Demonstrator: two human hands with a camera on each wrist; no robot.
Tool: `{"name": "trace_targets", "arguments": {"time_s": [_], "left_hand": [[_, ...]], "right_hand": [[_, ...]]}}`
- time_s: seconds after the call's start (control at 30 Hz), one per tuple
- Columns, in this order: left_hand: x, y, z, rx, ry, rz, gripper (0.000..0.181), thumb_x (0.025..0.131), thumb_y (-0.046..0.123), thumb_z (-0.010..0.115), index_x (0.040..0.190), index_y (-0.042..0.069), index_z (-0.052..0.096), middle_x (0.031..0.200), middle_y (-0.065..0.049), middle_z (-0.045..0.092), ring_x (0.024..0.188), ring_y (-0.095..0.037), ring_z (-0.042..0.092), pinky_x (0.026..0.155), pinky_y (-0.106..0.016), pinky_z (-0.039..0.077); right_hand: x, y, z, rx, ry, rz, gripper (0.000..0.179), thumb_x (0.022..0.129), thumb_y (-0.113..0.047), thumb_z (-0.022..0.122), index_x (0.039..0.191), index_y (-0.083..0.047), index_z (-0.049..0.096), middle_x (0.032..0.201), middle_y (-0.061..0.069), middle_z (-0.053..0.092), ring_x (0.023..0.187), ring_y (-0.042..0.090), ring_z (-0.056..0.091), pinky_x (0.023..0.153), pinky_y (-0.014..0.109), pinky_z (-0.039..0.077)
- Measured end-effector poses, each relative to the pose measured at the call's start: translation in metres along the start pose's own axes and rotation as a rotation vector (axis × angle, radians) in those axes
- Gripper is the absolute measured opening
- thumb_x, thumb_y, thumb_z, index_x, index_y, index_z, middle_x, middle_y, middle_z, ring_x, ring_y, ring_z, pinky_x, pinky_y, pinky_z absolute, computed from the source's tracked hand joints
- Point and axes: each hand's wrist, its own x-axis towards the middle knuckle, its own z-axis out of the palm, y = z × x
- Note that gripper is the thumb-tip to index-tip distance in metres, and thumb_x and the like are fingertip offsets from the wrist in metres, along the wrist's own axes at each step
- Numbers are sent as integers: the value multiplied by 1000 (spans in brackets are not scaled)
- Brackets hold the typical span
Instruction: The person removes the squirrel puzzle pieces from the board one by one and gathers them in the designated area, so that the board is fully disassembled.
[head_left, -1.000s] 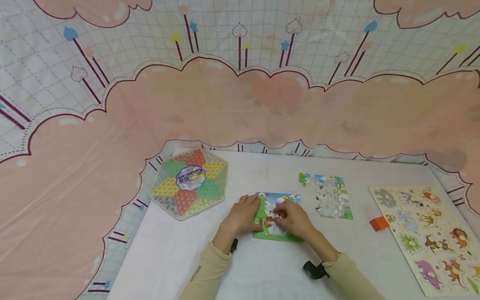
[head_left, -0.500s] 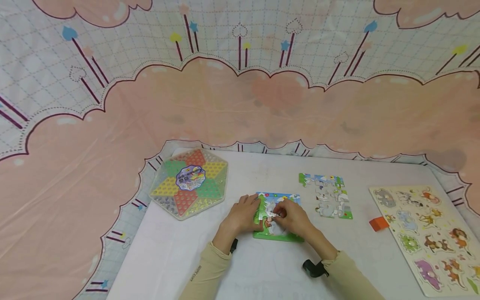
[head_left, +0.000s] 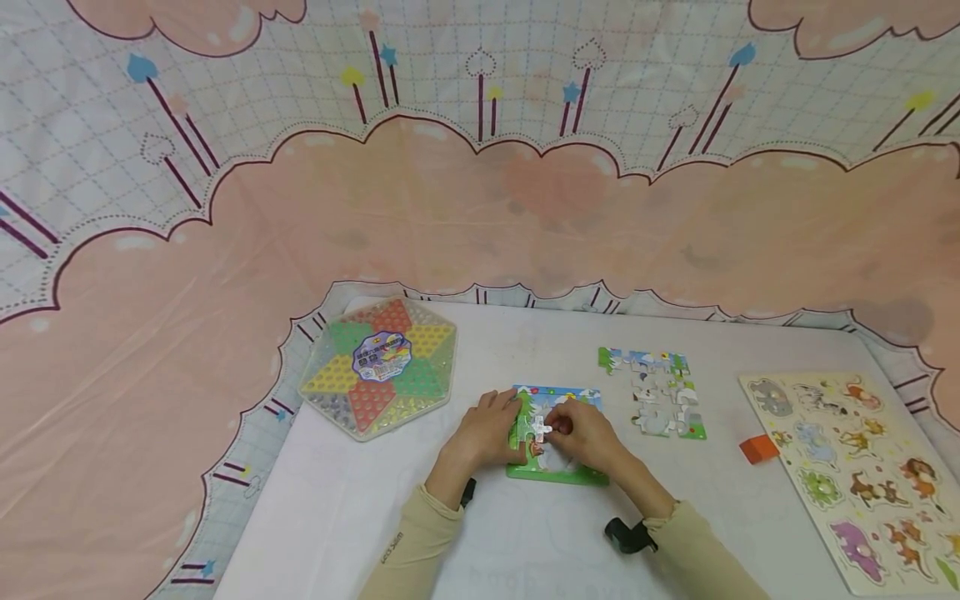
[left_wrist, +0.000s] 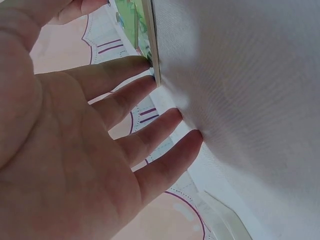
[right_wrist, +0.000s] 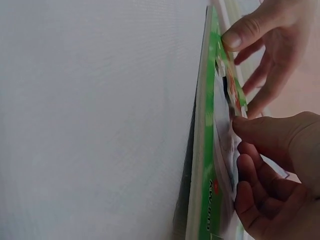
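Note:
A square jigsaw board (head_left: pixel 558 477) with a green lower border lies on the white table. My left hand (head_left: pixel 483 429) steadies its left side, with fairly straight fingers touching the edge in the left wrist view and the thumb on the board's face. Over the middle of the board, my right hand (head_left: pixel 588 437) pinches a pale jigsaw piece (head_left: pixel 539 429) between thumb and fingers. Some pieces, with tree and animal pictures, sit in the board's left part. The right hand covers much of the board's right side, and its pinch is partly hidden.
Loosely joined jigsaw pieces (head_left: pixel 652 421) lie behind and right of the board. Further right are an orange block (head_left: pixel 759 449) and a wooden animal puzzle (head_left: pixel 825 467). A hexagonal Chinese checkers set (head_left: pixel 367 408) lies at the left.
The jigsaw piece in my right fingers has turned and shifted slightly left, so its pale surface shows more. My left hand and the board stay where they were.

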Motion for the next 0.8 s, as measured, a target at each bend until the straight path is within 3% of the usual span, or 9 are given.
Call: {"name": "trace_targets", "arguments": {"time_s": [0.27,0.47,0.8], "left_hand": [[-3,1,0,29,-14,3,97,74,49,84,148,3,42,155,-12,36,139,-36,33,102,-52,41],[-3,2,-1,18,-12,2,94,78,51,80,148,3,42,155,-13,35,140,-37,33,103,-53,40],[-3,5,1,46,-3,-22,91,78,48,81,147,2,43,154,-13,36,138,-36,34,101,-52,41]], "right_hand": [[-1,-3,-7,15,48,-2,10,82,0,75,91,-5,72,82,-1,60,71,10,56,63,25,47],[-2,-2,-7,35,42,15,11,82,-1,76,90,-6,72,82,-2,60,72,9,55,64,25,48],[-3,0,-4,6,27,-39,8,81,-4,78,87,-7,73,79,-2,59,71,9,54,63,24,46]]}}
